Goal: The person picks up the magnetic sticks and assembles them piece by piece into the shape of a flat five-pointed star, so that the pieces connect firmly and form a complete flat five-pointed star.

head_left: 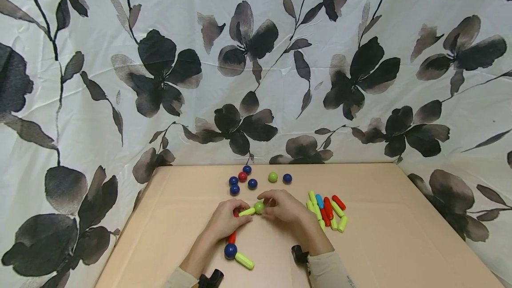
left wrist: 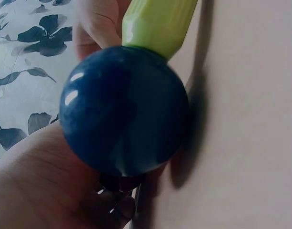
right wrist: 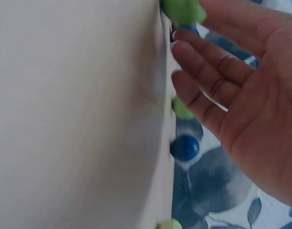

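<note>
My left hand (head_left: 224, 221) grips a mostly hidden red piece (head_left: 236, 213), apparently a ball, where a light green rod (head_left: 246, 212) starts. At that rod's other end is a green ball (head_left: 259, 207), pinched by the fingertips of my right hand (head_left: 286, 208); the right wrist view shows this ball (right wrist: 183, 10) at the top, with the other fingers extended. Below my left hand a red rod (head_left: 232, 237) meets a blue ball (head_left: 230, 251), from which another light green rod (head_left: 244, 261) slants away. Close up in the left wrist view, the blue ball (left wrist: 124, 112) covers part of the hand.
Loose blue balls (head_left: 252, 184), a red ball (head_left: 242, 176) and a green ball (head_left: 273, 177) lie near the back edge of the tan board (head_left: 380, 234). Right of my right hand is a cluster of green, red and blue rods (head_left: 328, 208). A floral cloth (head_left: 300, 92) hangs behind.
</note>
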A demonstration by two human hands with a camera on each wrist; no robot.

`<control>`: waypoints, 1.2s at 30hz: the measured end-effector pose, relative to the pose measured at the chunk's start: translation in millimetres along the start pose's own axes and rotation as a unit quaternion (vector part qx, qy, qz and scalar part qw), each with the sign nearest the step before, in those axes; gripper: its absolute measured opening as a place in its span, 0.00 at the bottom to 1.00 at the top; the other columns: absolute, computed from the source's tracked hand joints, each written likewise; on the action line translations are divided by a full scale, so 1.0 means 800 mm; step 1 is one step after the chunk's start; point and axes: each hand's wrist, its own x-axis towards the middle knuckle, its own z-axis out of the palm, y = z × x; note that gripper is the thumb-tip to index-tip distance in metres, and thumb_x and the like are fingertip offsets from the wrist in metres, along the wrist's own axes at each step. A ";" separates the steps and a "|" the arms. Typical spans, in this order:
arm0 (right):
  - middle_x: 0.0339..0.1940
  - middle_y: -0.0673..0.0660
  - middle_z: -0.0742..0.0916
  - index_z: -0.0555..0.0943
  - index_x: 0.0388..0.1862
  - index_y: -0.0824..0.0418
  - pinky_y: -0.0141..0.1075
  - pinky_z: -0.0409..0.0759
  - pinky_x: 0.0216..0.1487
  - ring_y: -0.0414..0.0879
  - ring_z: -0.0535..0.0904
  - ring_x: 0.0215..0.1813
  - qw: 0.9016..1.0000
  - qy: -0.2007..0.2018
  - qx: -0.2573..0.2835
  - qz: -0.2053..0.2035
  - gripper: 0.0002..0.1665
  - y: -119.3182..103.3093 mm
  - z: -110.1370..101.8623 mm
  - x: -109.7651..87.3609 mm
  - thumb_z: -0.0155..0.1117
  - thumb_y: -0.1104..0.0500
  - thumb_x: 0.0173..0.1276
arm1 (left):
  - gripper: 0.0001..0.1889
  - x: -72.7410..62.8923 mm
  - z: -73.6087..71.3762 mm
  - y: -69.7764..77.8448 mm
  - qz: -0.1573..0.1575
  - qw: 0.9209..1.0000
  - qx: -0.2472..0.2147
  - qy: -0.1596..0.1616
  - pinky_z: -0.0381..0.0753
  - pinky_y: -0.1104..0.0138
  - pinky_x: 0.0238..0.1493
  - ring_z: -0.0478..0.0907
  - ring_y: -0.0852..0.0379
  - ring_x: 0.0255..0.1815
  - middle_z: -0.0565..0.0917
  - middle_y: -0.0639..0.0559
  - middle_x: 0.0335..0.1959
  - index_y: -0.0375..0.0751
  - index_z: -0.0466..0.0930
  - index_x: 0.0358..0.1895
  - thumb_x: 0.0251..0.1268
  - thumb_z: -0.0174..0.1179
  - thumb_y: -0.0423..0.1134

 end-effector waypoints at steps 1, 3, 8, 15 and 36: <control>0.46 0.52 0.87 0.83 0.64 0.57 0.38 0.80 0.48 0.44 0.79 0.45 1.000 0.008 -0.003 0.001 0.22 0.001 -0.005 -0.003 0.71 0.60 0.72 | 0.11 0.000 0.000 -0.001 -0.001 1.000 -0.001 -0.001 0.72 0.70 0.40 0.75 0.62 0.36 0.84 0.65 0.35 0.55 0.89 0.45 0.61 0.76 0.46; 0.49 0.54 0.87 0.83 0.64 0.56 0.39 0.79 0.48 0.45 0.79 0.45 1.000 0.029 -0.008 0.009 0.22 0.003 -0.016 -0.011 0.70 0.59 0.72 | 0.11 0.000 0.001 -0.002 0.000 1.000 0.000 0.000 0.72 0.69 0.40 0.75 0.62 0.36 0.84 0.64 0.35 0.54 0.89 0.45 0.61 0.76 0.46; 0.51 0.58 0.88 0.85 0.61 0.51 0.39 0.79 0.47 0.46 0.79 0.46 0.996 0.083 0.002 0.033 0.20 0.008 -0.047 -0.032 0.72 0.59 0.71 | 0.11 -0.001 0.002 -0.002 0.000 1.000 -0.001 -0.001 0.73 0.68 0.42 0.76 0.61 0.38 0.84 0.64 0.37 0.54 0.89 0.46 0.62 0.75 0.47; 0.51 0.57 0.88 0.84 0.63 0.52 0.41 0.81 0.49 0.47 0.81 0.48 0.992 0.122 0.013 0.031 0.21 0.021 -0.088 -0.065 0.71 0.57 0.72 | 0.11 -0.001 0.002 -0.002 0.001 1.000 -0.002 -0.005 0.73 0.68 0.43 0.76 0.61 0.39 0.84 0.64 0.38 0.55 0.89 0.47 0.63 0.74 0.48; 0.39 0.55 0.86 0.85 0.57 0.62 0.38 0.80 0.38 0.48 0.79 0.36 0.987 0.079 0.005 0.143 0.20 0.052 -0.104 -0.098 0.73 0.66 0.66 | 0.10 -0.002 0.001 -0.003 0.009 1.000 0.004 0.000 0.73 0.68 0.44 0.76 0.62 0.38 0.84 0.65 0.37 0.56 0.89 0.46 0.63 0.74 0.48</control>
